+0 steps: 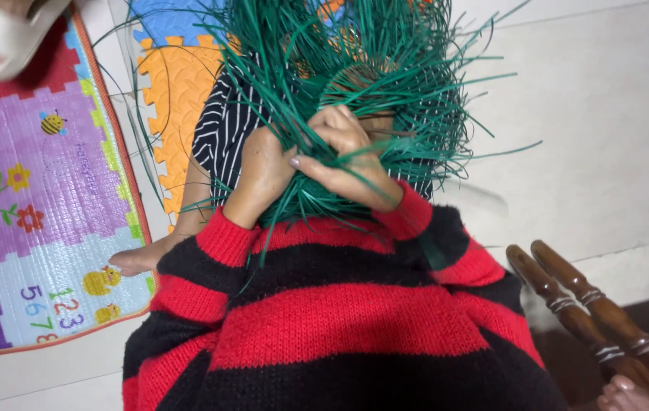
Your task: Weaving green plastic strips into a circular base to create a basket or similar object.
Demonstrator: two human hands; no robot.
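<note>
A half-woven basket of green plastic strips [370,84] rests on my lap, with loose strands fanning out in all directions. My left hand [263,171] grips a bunch of the green strips at the near side of the weave. My right hand [347,164] lies just beside it, fingers curled around more strips and pressing them against the woven part. Both arms wear red and black striped sleeves [324,304]. The basket's woven centre is partly hidden behind the strands and my hands.
A colourful children's play mat [43,213] lies on the left, with orange and blue foam tiles [176,76] beside it. My bare foot [135,260] rests at the mat's edge. Turned wooden furniture legs [591,312] stand at the lower right. Pale floor tiles [591,137] are on the right.
</note>
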